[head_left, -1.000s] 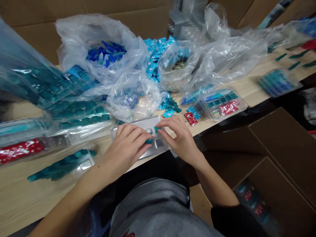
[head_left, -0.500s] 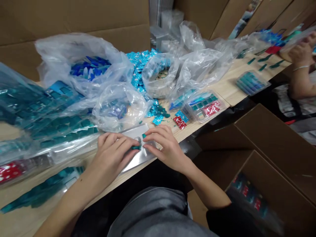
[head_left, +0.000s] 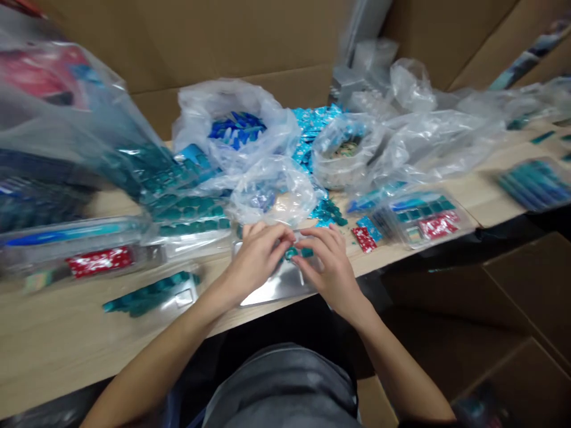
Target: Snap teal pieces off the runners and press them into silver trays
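A clear plastic tray (head_left: pixel 276 288) lies at the front edge of the wooden table (head_left: pixel 53 345). My left hand (head_left: pixel 256 261) rests on it with fingers curled round small teal pieces (head_left: pixel 292 254). My right hand (head_left: pixel 328 264) meets it from the right, fingertips pinching a teal piece (head_left: pixel 307 252) over the tray. Both hands touch at the fingertips. The tray's compartments are mostly hidden under my hands.
Clear bags hold dark blue pieces (head_left: pixel 236 128), light blue packets (head_left: pixel 312 122) and teal pieces (head_left: pixel 187 208). A filled tray (head_left: pixel 422 217) with a red packet lies right; loose red packet (head_left: pixel 363 238) beside it. Stacked trays (head_left: pixel 89 261) sit left. Cardboard boxes (head_left: pixel 526 297) stand lower right.
My hands have drawn together over the tray, fingertips now meeting on the teal pieces. The view swung back left, and the other person's arm at the far right is out of view.
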### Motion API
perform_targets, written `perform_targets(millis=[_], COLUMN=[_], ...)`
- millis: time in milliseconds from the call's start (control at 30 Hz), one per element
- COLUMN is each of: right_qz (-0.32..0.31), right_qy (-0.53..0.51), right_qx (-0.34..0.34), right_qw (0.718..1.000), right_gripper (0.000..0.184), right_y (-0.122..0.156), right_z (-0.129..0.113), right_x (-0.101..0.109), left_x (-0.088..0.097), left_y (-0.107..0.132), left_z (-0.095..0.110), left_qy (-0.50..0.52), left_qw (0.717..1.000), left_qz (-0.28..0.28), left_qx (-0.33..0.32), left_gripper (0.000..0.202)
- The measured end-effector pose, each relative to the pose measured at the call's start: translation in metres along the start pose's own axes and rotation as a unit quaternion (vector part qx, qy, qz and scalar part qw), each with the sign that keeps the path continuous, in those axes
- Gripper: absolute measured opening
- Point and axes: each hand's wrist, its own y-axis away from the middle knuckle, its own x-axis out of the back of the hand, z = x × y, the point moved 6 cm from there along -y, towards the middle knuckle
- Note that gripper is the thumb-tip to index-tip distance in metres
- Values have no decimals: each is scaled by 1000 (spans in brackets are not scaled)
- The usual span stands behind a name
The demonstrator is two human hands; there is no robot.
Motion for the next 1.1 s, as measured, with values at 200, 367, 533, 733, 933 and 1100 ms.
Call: perform_targets(millis=[200, 367, 533, 733, 933, 1100], right_qz=[-5, -32, -50, -41, -35, 18], right_qy=[30, 88, 93, 72, 43, 24], right_qx=[66, 123, 121, 115, 99, 85], right_qw=[997, 988, 987, 990, 994, 996], right_gripper=[11, 11, 8, 6, 22, 27], right_y=[-5, -14, -15, -12, -12, -31], right_z=[-3, -9, -8, -7, -10, -18], right_x=[-1, -3, -5, -4, 2, 29], left_x=[4, 25, 39, 53, 127, 175], left_y=[0, 22, 49, 73, 53, -17], left_z=[7, 9, 0, -16, -80, -143], left_qy=[-4, 53, 94, 43, -41, -138], left_qw=[1000, 991, 982, 981, 977, 963], left_qz=[14, 108, 159, 184, 203, 109], left_qx=[-10, -51, -43, -52, 45, 203], left_gripper=[9, 15, 15, 15, 21, 33])
